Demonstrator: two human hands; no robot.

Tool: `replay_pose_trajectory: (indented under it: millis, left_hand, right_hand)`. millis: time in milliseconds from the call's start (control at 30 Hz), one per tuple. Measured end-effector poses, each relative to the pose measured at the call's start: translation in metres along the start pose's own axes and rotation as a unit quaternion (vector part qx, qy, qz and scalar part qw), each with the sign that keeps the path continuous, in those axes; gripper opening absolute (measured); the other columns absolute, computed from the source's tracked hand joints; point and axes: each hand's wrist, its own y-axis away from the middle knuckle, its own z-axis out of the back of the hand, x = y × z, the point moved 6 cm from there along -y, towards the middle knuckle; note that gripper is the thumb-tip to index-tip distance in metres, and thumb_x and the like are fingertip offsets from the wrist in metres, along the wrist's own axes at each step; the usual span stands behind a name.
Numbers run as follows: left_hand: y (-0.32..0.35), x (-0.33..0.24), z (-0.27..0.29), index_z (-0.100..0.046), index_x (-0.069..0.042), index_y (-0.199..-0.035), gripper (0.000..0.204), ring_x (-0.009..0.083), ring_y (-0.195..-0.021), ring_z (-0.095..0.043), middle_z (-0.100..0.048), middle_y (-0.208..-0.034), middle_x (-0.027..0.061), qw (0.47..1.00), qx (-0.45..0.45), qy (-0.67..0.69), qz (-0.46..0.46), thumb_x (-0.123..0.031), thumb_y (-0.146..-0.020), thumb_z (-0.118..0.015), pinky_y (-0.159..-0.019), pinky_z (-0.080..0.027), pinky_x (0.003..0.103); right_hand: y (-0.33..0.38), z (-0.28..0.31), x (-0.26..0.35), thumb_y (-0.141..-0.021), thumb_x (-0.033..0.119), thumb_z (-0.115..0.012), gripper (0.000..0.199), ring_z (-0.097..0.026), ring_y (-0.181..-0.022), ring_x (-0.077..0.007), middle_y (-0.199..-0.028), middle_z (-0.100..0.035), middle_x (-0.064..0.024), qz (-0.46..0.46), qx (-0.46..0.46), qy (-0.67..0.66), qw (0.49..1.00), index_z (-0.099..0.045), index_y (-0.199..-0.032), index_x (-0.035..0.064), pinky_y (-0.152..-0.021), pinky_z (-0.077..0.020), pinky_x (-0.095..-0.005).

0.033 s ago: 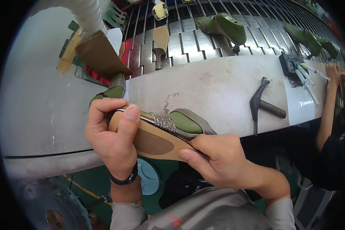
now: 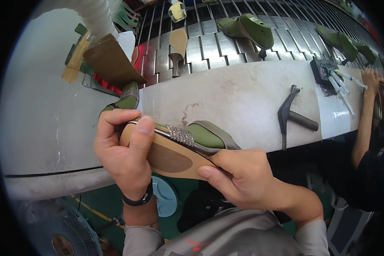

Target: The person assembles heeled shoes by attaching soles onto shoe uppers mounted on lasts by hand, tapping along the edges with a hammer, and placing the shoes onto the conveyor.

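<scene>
Grey and scuffed, the workbench [image 2: 243, 98] spans the view, and beyond its far edge a conveyor of metal slats [image 2: 209, 42] is seen carrying green shoes on lasts [image 2: 251, 27], a tan sole with a heel [image 2: 177, 45] and further green shoes [image 2: 341, 42] toward the far right corner. A white ribbed hose [image 2: 96, 15] is seen over the far left part of the bench, with a brown hood-like piece [image 2: 111, 62] below it. A fan [image 2: 59, 234] is partly visible below the near left corner. At the right end of the bench, another person's arm [image 2: 365, 123] is stretched over the surface, near a dark tray with syringes [image 2: 333, 77]. A hammer [image 2: 292, 115] is laid on the bench toward the near edge, right of centre. A second green shoe [image 2: 126, 100] is seen resting on the bench just behind the left hand. The green shoe with a tan sole [image 2: 175, 153] is held over the near edge of the bench, sole turned up toward the camera, a glittering strap [image 2: 180, 135] across it. The toe end is wrapped by the left hand [image 2: 123, 158], fingers curled over the far side and the thumb pressed flat on the sole's edge. The heel end is clamped by the right hand [image 2: 239, 179], with the thumb laid on the sole and the fingers closed around the upper. A dark wristband [image 2: 138, 199] is worn on the left wrist.
</scene>
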Motion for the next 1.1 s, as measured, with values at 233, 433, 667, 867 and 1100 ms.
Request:
replay_pose_trajectory:
  millis: [233,433,667,867,1100]
  left_hand:
    - [-0.002,-0.005,-0.003,-0.065,-0.001,-0.105,0.018,0.0089,-0.086,-0.057,-0.061,-0.096,0.0032,1.000,0.007,0.005,-0.029,-0.001,-0.092,-0.077,-0.081,-0.046,0.023]
    - [0.000,-0.027,-0.019,-0.065,0.000,-0.104,0.024,0.0148,-0.091,-0.062,-0.069,-0.101,0.0108,0.993,0.086,0.014,-0.074,-0.010,-0.090,-0.081,-0.087,-0.050,0.030]
    - [-0.012,-0.001,-0.082,-0.055,-0.002,-0.123,0.044,0.0356,-0.134,-0.056,-0.058,-0.141,0.0264,0.913,0.216,0.342,-0.042,-0.043,-0.112,-0.047,-0.120,-0.039,0.058]
    - [0.045,0.134,-0.092,-0.066,-0.002,-0.116,0.053,0.0290,-0.123,-0.064,-0.072,-0.127,0.0192,0.824,0.147,0.435,0.331,-0.046,-0.116,-0.036,-0.112,-0.046,0.045]
    - [-0.014,0.130,-0.063,-0.072,0.004,-0.100,0.089,0.0191,-0.084,-0.071,-0.075,-0.091,0.0162,0.937,0.100,0.306,0.137,-0.064,-0.114,-0.016,-0.083,-0.055,0.030]
  right_hand:
    - [-0.003,0.005,0.002,-0.097,0.016,-0.078,0.022,-0.061,-0.052,-0.0294,-0.065,-0.063,-0.0134,-0.035,0.003,0.013,0.999,-0.069,-0.084,0.0020,-0.049,-0.0466,-0.0383]
    - [-0.015,0.038,0.017,-0.072,0.030,-0.093,0.045,-0.068,-0.062,-0.0330,-0.078,-0.069,-0.0096,0.026,-0.074,0.140,0.987,-0.068,-0.100,0.0057,-0.059,-0.0548,-0.0426]
    - [-0.041,0.079,0.040,-0.080,0.022,-0.091,0.055,-0.074,-0.091,-0.0141,-0.099,-0.077,-0.0120,-0.096,0.068,0.075,0.990,-0.068,-0.122,-0.0056,-0.080,-0.0582,-0.0284]
    - [0.053,0.122,-0.051,-0.110,0.031,-0.052,0.050,-0.070,-0.123,-0.0320,-0.132,-0.070,-0.0220,-0.245,-0.291,-0.295,0.877,-0.057,-0.140,-0.0085,-0.106,-0.0570,-0.0426]
    - [0.103,0.040,-0.052,-0.093,0.007,-0.077,0.053,-0.071,-0.118,-0.0275,-0.132,-0.070,-0.0207,-0.279,-0.168,-0.116,0.938,-0.059,-0.141,-0.0058,-0.092,-0.0607,-0.0362]
